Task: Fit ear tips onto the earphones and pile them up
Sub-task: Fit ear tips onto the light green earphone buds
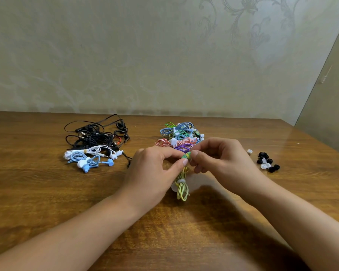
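My left hand (155, 169) and my right hand (219, 157) meet above the table's middle, both pinching a small green and yellow earbud (186, 155). Its yellow-green cable bundle (182, 187), tied with a white band, hangs down from the bud to the table. Whether an ear tip sits under my right fingertips is hidden. A pile of coloured earphones (179, 135) lies just behind my hands. Loose black and clear ear tips (267, 162) lie to the right, with a single clear tip (249, 151) nearer my right hand.
A heap of black, white and light blue earphones (95, 143) lies at the left on the wooden table (47, 192). A patterned wall stands behind the table's far edge, and a panel leans at the right.
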